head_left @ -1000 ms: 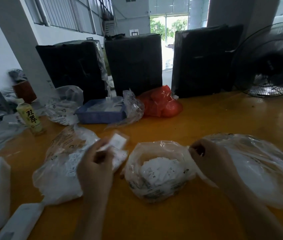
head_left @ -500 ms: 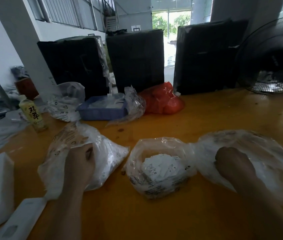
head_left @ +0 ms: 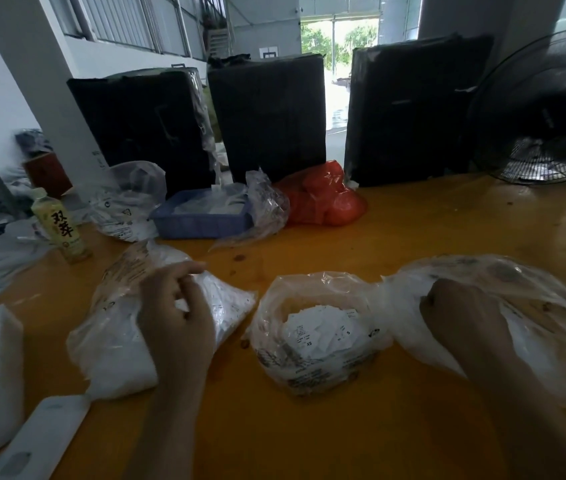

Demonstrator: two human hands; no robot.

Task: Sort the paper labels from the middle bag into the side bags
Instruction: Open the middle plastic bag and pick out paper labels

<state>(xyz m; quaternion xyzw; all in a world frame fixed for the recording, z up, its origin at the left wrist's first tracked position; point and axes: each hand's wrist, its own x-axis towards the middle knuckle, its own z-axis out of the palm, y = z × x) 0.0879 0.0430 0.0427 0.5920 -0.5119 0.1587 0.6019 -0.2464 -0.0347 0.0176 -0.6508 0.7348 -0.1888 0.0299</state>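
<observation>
While both your hands are off in the side bags, the middle bag (head_left: 316,327) in the lower centre of the frame is nowhere near done: there's a decent heap of paper labels (head_left: 323,329) in its open mouth. The left side bag (head_left: 115,334) already looks pretty stuffed with white slips, and the right side bag (head_left: 503,306) has some too, so I'd guess you're well into it but with plenty left.

Your left hand (head_left: 177,317) sits on top of the left bag, fingers loosely curled at the plastic; can't tell if there's a label in there or not. Your right hand (head_left: 454,310) is tucked inside the right bag, fingers bunched, and what they're holding is hidden.

Readable stuff: "XS" and "S" on the top labels in the middle bag, and "双萃" on the drink bottle (head_left: 61,230) at mid-left.
</observation>
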